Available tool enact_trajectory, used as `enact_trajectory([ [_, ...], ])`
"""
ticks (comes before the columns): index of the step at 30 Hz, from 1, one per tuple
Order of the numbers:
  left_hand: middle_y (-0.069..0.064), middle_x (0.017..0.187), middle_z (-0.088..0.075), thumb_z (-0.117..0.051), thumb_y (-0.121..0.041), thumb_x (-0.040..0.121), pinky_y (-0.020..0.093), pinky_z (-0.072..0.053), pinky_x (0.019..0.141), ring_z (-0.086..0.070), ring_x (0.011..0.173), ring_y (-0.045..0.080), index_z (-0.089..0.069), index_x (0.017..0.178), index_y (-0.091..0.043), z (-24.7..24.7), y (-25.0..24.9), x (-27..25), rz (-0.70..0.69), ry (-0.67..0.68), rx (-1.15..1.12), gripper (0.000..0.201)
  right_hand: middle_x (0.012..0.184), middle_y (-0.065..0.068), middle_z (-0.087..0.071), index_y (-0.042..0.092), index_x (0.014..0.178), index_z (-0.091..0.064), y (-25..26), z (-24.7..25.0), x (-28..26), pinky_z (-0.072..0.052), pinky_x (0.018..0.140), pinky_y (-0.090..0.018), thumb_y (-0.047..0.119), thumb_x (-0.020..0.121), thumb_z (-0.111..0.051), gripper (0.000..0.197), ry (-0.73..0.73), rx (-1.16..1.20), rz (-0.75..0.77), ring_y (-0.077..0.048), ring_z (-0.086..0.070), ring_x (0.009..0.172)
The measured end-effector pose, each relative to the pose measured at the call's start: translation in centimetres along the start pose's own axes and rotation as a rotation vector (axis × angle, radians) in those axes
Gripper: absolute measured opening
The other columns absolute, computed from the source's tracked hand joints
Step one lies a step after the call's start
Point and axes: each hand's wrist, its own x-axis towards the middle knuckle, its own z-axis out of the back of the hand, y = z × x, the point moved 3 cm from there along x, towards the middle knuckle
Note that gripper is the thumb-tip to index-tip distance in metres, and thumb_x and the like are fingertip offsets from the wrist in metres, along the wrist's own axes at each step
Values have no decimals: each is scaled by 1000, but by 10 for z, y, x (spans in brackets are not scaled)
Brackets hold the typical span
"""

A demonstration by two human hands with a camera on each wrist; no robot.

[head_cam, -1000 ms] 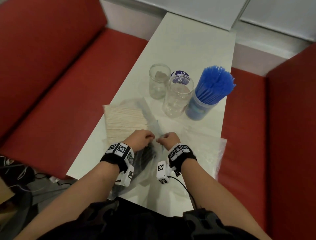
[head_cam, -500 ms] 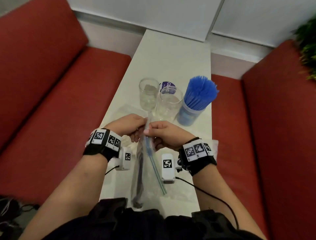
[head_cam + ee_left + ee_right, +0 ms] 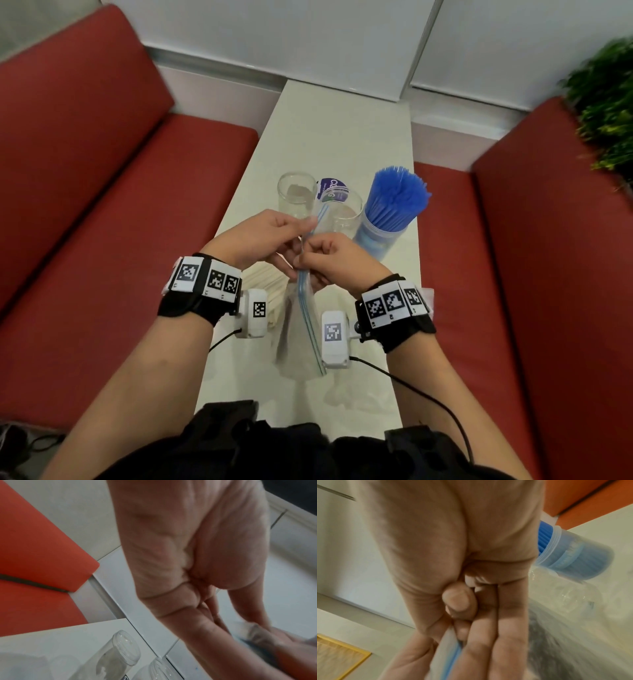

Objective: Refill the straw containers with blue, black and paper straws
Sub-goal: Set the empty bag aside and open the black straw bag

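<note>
Bag: clear zip bag (image 3: pixel 301 329) w/ blue seal strip, held up above table (image 3: pixel 329 137), hanging down btwn both wrists; contents look dark in right wrist view but too blurred to name.
L hand: left hand (image 3: pixel 260 240) pinching bag's top edge on its left side, thumb + fingers closed on plastic.
R hand: right hand (image 3: pixel 337 262) pinching same top edge from the right, just beside L hand, fingers curled round seal strip; right wrist view shows blue strip (image 3: pixel 452 660) running btwn thumb and fingers.
Blue straws: blue straws (image 3: pixel 395 198) standing upright in clear container (image 3: pixel 376 236), right side of table, behind R hand.
Empty jars: two clear glass jars, one (image 3: pixel 296 198) behind L hand, other (image 3: pixel 344 217) right of it, next to blue-straw container.
Paper straws: flat pack of paper straws (image 3: pixel 267 287) lying on table under L wrist, partly hidden.
Lid/label: round purple-white item (image 3: pixel 332 188) behind the jars, text unreadable.
Seats: red bench cushions (image 3: pixel 102 205) both sides of table.
Plant: green leaves (image 3: pixel 606 113) far right, blurred.
</note>
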Motion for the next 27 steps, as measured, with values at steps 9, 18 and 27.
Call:
enact_trajectory([
  [9,15,74,-70,-69,-13,94,33,-62,63,-69,65,20,-71,92,3,-1,3,4,-59,-122,17,16,57,-5,-57,10,81,-55,-7,10,-2,-57,52,-30,19,98,-64,22,-180,87,-29,-17,-60,50],
  [18,17,73,-72,-73,-4,89,29,-61,60,-70,60,21,-72,89,-2,-12,4,10,-109,-105,9,2,88,-30,-70,-9,100,-64,0,22,5,-62,68,-52,14,102,-56,24,-398,50,34,-42,-72,73],
  [27,12,73,-65,-60,-11,98,31,-58,59,-65,63,19,-67,84,-2,-17,15,13,-74,-121,-77,19,90,-28,-70,-16,105,-64,-4,28,2,-64,68,-37,2,100,-56,21,-387,132,28,-30,-71,72],
])
